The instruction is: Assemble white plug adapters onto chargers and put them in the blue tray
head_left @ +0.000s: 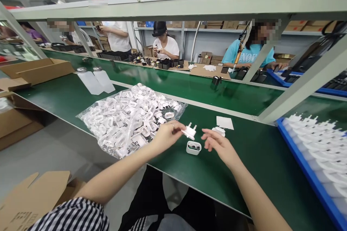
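Between the thumb and fingers of my left hand (168, 134) is a white two-pin plug cover (190, 132), its pins pointing up. My right hand (217, 145) is just to the right of it, fingers apart and holding nothing. Below the cover, a white oval charger housing (193, 148) stands on the green bench with its top open, showing dark and green parts inside. A small white piece (219, 131) lies behind my right fingers, partly hidden by them. Beside my left hand spreads a clear plastic bag (127, 122) heaped with white plug covers.
A blue tray (300, 162) of white plug chargers stands at the right. A white square pad (225, 122) lies near the bench's back. Two white bottles (95, 81) and a cardboard box (40, 70) are at the left. A slanted post (303, 82) rises at right; co-workers sit opposite.
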`<state>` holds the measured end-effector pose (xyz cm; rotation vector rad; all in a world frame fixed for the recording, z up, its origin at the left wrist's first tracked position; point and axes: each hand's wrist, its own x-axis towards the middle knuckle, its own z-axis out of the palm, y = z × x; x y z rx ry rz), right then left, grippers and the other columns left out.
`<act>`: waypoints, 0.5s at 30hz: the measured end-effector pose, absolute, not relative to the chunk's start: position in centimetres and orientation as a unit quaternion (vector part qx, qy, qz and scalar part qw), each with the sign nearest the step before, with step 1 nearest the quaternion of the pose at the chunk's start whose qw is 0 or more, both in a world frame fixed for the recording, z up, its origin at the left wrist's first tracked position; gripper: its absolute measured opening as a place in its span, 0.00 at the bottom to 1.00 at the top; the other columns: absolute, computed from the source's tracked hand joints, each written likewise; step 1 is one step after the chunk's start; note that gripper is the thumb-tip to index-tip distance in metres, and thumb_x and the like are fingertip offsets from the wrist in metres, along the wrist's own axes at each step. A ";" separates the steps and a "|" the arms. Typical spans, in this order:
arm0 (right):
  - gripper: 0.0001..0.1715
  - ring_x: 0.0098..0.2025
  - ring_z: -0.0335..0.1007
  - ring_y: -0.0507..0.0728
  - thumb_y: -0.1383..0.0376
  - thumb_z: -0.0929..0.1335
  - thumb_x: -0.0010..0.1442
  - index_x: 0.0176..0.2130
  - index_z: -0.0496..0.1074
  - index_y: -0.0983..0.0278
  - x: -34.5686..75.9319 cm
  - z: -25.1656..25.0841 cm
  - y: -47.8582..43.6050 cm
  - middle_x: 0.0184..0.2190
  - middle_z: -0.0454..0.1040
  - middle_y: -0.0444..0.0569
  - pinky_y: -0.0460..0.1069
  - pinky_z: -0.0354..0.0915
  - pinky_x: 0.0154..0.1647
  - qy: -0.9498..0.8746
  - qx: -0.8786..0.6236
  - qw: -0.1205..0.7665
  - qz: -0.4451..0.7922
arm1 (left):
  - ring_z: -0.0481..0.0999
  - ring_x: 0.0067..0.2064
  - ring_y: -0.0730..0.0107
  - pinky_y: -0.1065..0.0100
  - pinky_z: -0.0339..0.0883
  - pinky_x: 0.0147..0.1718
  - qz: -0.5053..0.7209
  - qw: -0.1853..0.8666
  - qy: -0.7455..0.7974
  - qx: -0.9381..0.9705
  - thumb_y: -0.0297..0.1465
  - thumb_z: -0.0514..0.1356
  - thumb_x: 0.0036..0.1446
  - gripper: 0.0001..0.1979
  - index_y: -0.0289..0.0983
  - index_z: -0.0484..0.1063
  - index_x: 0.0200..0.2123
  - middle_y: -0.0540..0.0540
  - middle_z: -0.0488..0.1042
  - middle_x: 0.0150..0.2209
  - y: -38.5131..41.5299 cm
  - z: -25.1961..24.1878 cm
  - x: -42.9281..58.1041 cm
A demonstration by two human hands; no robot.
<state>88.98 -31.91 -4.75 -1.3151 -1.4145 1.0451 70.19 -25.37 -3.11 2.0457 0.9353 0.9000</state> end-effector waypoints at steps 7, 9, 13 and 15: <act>0.09 0.21 0.57 0.46 0.64 0.67 0.39 0.27 0.67 0.61 88.2 -5.5 -31.8 0.23 0.59 0.41 0.43 0.56 0.18 -0.561 -0.401 0.486 0.537 | 0.67 0.22 0.76 0.73 0.61 0.22 0.308 0.690 0.327 0.567 0.31 0.59 0.36 0.09 0.33 0.62 0.21 0.51 0.68 0.20 -28.4 -5.6 74.0; 0.05 0.24 0.58 0.48 0.63 0.67 0.39 0.22 0.66 0.62 88.4 -5.4 -31.8 0.25 0.59 0.42 0.44 0.58 0.21 -0.572 -0.428 0.508 0.481 | 0.68 0.23 0.75 0.72 0.61 0.24 0.330 0.610 0.363 0.623 0.30 0.58 0.37 0.06 0.34 0.63 0.21 0.50 0.68 0.21 -28.1 -5.5 73.8; 0.04 0.33 0.60 0.52 0.64 0.65 0.43 0.25 0.66 0.61 88.6 -5.2 -31.8 0.32 0.62 0.45 0.46 0.60 0.27 -0.641 -0.535 0.458 0.305 | 0.67 0.26 0.77 0.73 0.60 0.27 0.319 0.417 0.430 0.735 0.29 0.55 0.40 0.13 0.38 0.65 0.35 0.50 0.69 0.31 -27.0 -5.1 71.8; 0.05 0.34 0.61 0.52 0.64 0.64 0.45 0.28 0.66 0.60 88.4 -5.3 -31.8 0.33 0.64 0.45 0.47 0.60 0.30 -0.689 -0.565 0.392 0.228 | 0.67 0.26 0.76 0.74 0.61 0.27 0.262 0.412 0.413 0.769 0.32 0.57 0.39 0.22 0.38 0.61 0.41 0.50 0.69 0.33 -26.8 -5.2 71.1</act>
